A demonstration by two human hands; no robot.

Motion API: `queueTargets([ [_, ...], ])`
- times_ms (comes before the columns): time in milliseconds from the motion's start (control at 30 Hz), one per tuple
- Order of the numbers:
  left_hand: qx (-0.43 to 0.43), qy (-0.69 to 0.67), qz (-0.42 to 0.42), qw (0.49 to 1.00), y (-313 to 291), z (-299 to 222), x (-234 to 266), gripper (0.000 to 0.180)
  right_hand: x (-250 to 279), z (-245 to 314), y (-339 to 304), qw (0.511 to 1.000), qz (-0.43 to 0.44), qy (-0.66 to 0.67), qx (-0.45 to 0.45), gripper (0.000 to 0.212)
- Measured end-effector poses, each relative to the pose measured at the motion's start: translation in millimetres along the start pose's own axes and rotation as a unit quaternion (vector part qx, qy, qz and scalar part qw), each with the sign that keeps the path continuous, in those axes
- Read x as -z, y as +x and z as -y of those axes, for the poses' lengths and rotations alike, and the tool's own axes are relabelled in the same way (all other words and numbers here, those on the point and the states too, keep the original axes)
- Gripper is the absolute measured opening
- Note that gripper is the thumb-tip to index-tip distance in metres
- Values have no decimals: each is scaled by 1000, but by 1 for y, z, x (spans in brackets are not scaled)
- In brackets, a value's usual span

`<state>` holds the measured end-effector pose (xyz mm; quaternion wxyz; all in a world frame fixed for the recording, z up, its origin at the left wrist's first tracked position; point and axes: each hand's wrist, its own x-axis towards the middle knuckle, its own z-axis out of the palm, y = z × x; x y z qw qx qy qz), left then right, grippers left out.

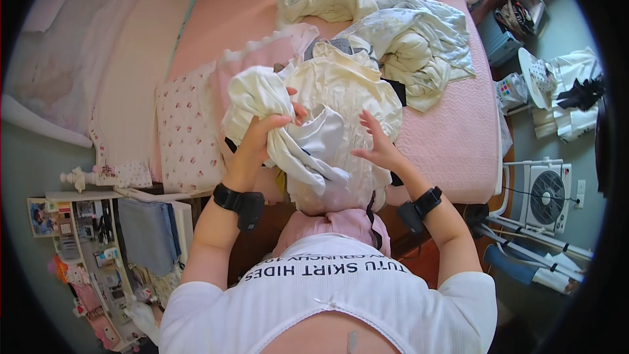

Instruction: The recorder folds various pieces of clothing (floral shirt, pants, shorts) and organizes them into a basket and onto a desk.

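A bunched white garment (308,147) hangs from my left hand (267,132), which is closed round its folds; its exact kind does not show. My right hand (379,145) is apart from it, fingers spread and holding nothing. Beneath both hands lies a cream dress-like garment (350,85) with gathered fabric, spread over the near edge of the bed and towards my lap. Parts of it are hidden by the white garment. Grey cloth (341,44) and a black piece (397,94) show from under the cream one.
The bed has a pink quilted cover (452,151). A crumpled pale blanket (419,46) lies beyond my hands, and a patterned pillow (190,131) to the left. A fan (547,195) and metal-legged stand (537,249) are on the right; a shelf (92,269) is lower left.
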<state>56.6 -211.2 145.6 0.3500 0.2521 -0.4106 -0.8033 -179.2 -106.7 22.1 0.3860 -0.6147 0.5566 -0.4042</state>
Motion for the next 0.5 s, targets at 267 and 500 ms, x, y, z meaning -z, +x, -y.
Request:
queueTargets([
  [267, -74, 7, 175, 982, -11, -64, -31, 53, -2, 75, 49, 996, -52, 23, 72, 78],
  [500, -156, 128, 40, 979, -37, -95, 12, 57, 48, 155, 59, 961, 52, 262, 75, 25],
])
